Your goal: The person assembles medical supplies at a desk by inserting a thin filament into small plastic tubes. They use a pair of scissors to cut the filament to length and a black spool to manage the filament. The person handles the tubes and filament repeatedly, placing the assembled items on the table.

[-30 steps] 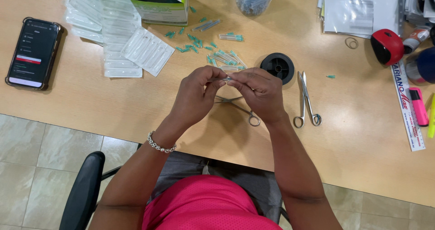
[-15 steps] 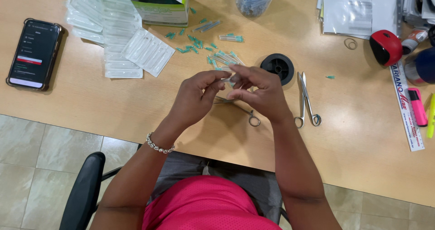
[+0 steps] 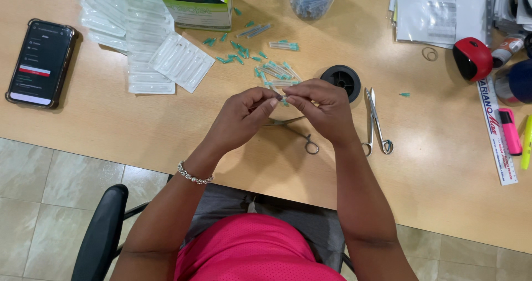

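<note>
Wooden desk [image 3: 166, 126], both hands' fingers [image 3: 267, 101] pinched shut on one small capped needle [image 3: 282, 100].

Tiny pinched item [image 3: 284, 100], mostly hidden

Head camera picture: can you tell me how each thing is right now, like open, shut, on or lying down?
Left hand: fingertips pinched on a small teal-tipped piece.
Right hand: pinching the same piece.
Phone: screen on, lying flat.
Scissors: shut, lying flat.
Green box: open.
Black spool: lying flat.
Pink highlighter: capped.
</note>
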